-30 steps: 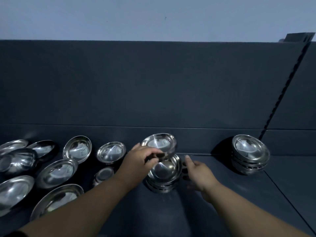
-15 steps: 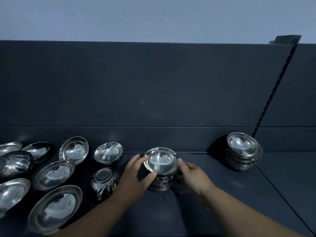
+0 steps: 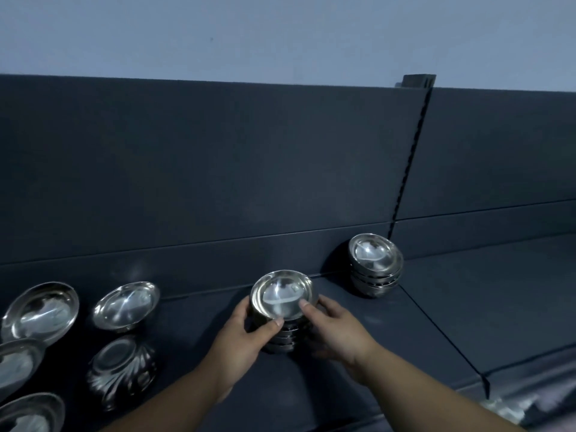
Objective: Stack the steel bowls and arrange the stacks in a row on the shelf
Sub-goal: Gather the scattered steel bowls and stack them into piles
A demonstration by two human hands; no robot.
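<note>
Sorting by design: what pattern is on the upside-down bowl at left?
Swirled, curved flutes around the upside-down bowl, shiny steel; head view.

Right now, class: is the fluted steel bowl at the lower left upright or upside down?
Upside down. The fluted steel bowl shows its flat round base on top, its ribbed wall flaring down to the dark shelf.

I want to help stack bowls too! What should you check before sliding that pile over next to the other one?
1. Both hands on the pile: ok, left hand and right hand grip the held stack.
2. Top bowl sits level: ok.
3. Lower bowls nested straight: cannot tell, fingers hide them.
4. Shelf between it and the finished stack is free: ok.
5. All bowls stacked: not ok; one upside-down bowl and several loose ones remain at left.
</note>
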